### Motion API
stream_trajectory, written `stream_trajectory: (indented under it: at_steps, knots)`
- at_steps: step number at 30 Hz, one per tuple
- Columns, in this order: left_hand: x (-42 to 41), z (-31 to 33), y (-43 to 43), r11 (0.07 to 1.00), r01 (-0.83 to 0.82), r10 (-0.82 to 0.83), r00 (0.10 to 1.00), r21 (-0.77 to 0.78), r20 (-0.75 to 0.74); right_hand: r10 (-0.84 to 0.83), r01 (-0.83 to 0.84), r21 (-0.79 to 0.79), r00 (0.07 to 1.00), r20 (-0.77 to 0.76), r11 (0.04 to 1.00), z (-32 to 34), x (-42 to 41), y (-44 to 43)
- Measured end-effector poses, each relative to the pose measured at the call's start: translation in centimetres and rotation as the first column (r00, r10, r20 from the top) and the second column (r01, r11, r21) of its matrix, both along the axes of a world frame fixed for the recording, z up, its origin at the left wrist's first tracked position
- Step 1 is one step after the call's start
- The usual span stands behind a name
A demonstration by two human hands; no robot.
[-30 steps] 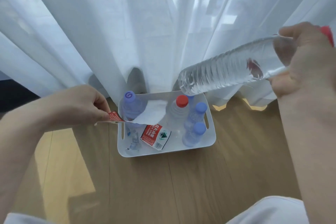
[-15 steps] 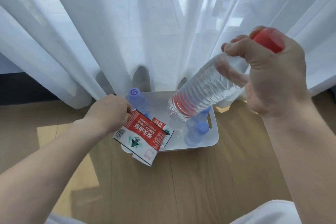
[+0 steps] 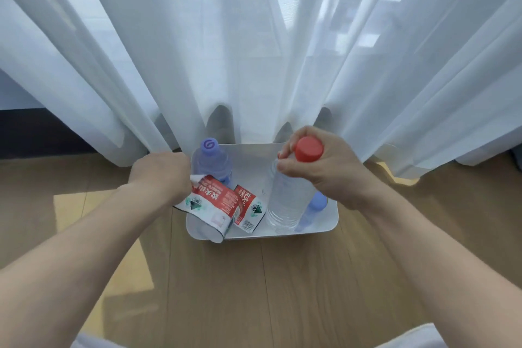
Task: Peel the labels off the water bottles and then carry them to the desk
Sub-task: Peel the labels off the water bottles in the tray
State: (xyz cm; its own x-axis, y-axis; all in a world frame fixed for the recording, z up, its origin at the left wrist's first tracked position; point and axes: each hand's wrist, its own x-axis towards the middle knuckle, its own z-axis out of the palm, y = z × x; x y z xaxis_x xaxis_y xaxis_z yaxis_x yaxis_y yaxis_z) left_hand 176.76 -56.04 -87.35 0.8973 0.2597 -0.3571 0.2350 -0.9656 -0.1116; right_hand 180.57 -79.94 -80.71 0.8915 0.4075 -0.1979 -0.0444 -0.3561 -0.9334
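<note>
A clear water bottle [image 3: 285, 198], its label gone, stands nearly upright in the right half of a white bin [image 3: 324, 227] on the wooden floor [image 3: 282, 291], held by the neck just under its red cap [image 3: 308, 149]. The right hand [image 3: 327, 171] is wrapped closed around that neck, fingers curled over the shoulder of the bottle. Beside it, the left hand [image 3: 161, 178] is closed in a pinch on one corner of a peeled red-and-white label [image 3: 209, 205], which hangs curled over the bin's near left rim. A second loose label [image 3: 248, 210] lies inside the bin, between the two hands. A bottle with a purple cap [image 3: 210, 161] stands at the back left corner, and another with a pale blue cap [image 3: 312, 210] lies half hidden behind the stripped one. Sheer white curtains [image 3: 254, 51] fall to the floor just behind the bin.

The risks look small but real: the dangling label could drop outside the bin onto the floor if released where it hangs, and the bare bottle, set down among the unpeeled ones, could tip against them or get mixed in rather than carried to the desk, which is not in view.
</note>
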Motion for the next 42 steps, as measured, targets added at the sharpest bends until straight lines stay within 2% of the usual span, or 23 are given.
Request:
stream_trajectory:
  at_steps: [4,7,10,13,16,18,21,26,30,34,38,42]
  knots:
    - [-0.1,0.6,-0.7,0.999,0.006,-0.011,0.995,-0.052,-0.103,0.088,-0.089,-0.105,0.996,-0.012,0.990,-2.8,-0.3,1.1]
    - [0.0,1.7,-1.4,0.998,0.023,-0.030,0.992,-0.057,-0.119,0.146,-0.143,-0.177,0.989,0.005,0.974,-4.6,-0.7,1.7]
    - [0.5,2.2,-1.6,0.994,0.046,-0.051,0.997,-0.102,-0.050,0.215,-0.206,-0.291,0.977,0.000,0.934,-5.9,-1.2,2.0]
    - [1.2,2.4,-1.4,0.978,-0.009,0.028,0.996,-0.206,0.087,0.225,-0.219,-0.398,0.974,-0.033,0.891,-6.4,-1.6,2.0]
    - [1.7,2.2,-1.7,0.922,-0.037,0.070,0.995,-0.385,0.072,0.235,-0.213,-0.503,0.972,-0.021,0.838,-6.6,-1.9,2.1]
    - [2.0,1.8,-2.1,0.878,-0.044,0.076,0.996,-0.477,0.049,0.261,-0.189,-0.590,0.964,0.039,0.785,-6.1,-2.0,2.4]
    - [2.8,0.8,-2.0,0.882,-0.044,0.098,0.991,-0.468,0.091,0.302,-0.154,-0.661,0.946,0.115,0.734,-5.2,-2.1,2.7]
    - [2.9,0.5,-2.3,0.933,0.004,0.064,0.982,-0.360,0.177,0.228,-0.083,-0.537,0.951,0.209,0.840,-3.6,-2.1,3.6]
    - [3.1,3.3,-1.7,0.922,-0.011,0.129,0.951,-0.387,0.281,0.082,0.028,-0.387,0.962,0.262,0.921,-2.3,-1.4,4.1]
    - [2.7,8.8,-2.1,0.909,0.067,0.117,0.906,-0.412,0.406,-0.062,0.079,-0.139,0.991,0.122,0.987,-1.7,-0.1,4.8]
    - [1.2,13.2,-3.6,0.878,0.243,0.019,0.843,-0.412,0.537,-0.049,0.049,0.004,0.997,0.054,0.999,-0.8,0.4,6.2]
    - [0.4,15.0,-4.8,0.807,0.349,0.039,0.774,-0.477,0.632,-0.018,-0.004,0.096,0.973,0.228,0.995,0.9,0.1,6.0]
